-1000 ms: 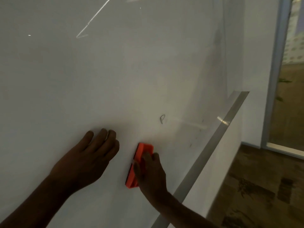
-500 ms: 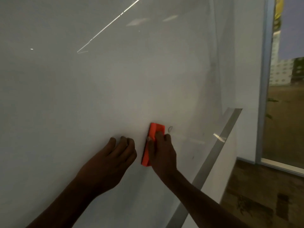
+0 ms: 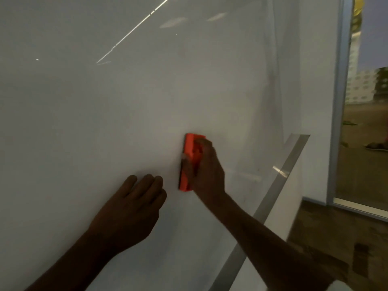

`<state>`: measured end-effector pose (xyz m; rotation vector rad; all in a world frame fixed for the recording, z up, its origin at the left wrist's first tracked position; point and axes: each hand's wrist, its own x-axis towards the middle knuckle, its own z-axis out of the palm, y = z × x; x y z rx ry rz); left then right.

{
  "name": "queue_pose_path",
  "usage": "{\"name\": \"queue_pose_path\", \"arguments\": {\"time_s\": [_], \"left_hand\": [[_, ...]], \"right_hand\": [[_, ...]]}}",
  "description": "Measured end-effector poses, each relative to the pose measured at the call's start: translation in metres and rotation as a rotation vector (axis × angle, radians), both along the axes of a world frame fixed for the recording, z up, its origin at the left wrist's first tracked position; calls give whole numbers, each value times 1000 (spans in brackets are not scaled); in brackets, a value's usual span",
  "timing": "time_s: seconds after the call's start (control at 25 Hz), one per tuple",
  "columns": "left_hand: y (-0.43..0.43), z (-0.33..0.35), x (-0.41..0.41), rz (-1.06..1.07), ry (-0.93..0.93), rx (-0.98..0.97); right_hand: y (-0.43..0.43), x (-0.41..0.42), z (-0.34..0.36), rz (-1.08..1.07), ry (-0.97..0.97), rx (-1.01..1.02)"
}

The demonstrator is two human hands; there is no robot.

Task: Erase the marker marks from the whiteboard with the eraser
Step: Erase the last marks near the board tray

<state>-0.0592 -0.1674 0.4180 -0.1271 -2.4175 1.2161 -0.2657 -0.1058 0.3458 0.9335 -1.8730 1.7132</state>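
Head camera, looking down along a whiteboard (image 3: 126, 101): a person's right hand (image 3: 206, 175) presses an orange eraser (image 3: 190, 152) flat against the white surface, long side upright, thumb on its left edge and fingers wrapped over its back, so the grip is closed around the block. The eraser sits in the lower middle of the board, with its top end clear above the fingers and its bottom corner showing below the palm. Left of the eraser and slightly lower, the left hand (image 3: 134, 208) lies palm-down on the board with fingers together and extended, its grip holding nothing; its fingertips stop just short of the eraser's lower end without touching. Right of the eraser, a few faint grey smudges (image 3: 247, 175) mark the surface; whether any writing lies under the eraser cannot be told. Beyond them runs the board's metal edge strip (image 3: 279, 185), slanting down across the frame. Farther right of the board stands a glass panel (image 3: 365, 127) in a pale frame, with patterned carpet (image 3: 336, 238) below it.
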Motion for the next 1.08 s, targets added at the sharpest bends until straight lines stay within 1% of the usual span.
{"name": "queue_pose_path", "arguments": {"time_s": [0.08,0.12,0.2,0.24,0.32,0.36,0.4,0.44,0.48,0.6,0.68,0.72,0.76,0.88,0.96,1.08], "left_hand": [[7,2,-16,33,103,67],[9,3,-33,51,142,84],[12,4,-67,81,171,94],[12,2,-90,93,152,84],[13,-7,-138,95,67,41],[15,-14,-161,90,13,19],[16,-22,-179,83,-37,6],[16,-29,-198,74,-77,-5],[16,-35,-216,69,-106,-12],[8,-53,-247,87,-136,-36],[2,-60,-249,82,-115,-50],[0,-62,-250,77,-109,-55],[-1,-64,-249,78,-106,-68],[-1,-65,-250,105,-107,-94],[-1,-65,-252,120,-112,-103],[2,-65,-252,144,-121,-111]], "right_hand": [[-3,11,-9,25,34,13],[-4,2,-24,12,5,33],[-1,-20,-67,-27,-117,106],[3,-40,-95,-33,-232,159],[14,-78,-150,-68,-536,255],[21,-93,-170,-82,-692,294],[24,-99,-183,-87,-794,307],[21,-100,-192,-85,-829,291],[15,-97,-199,-81,-803,247],[1,-76,-215,-27,-618,160],[2,-83,-235,37,-529,184],[2,-95,-247,33,-516,206],[3,-109,-259,-7,-537,228],[0,-158,-282,-185,-741,240],[-3,-180,-289,-223,-835,203],[-1,-209,-256,-238,-1069,156]]}}
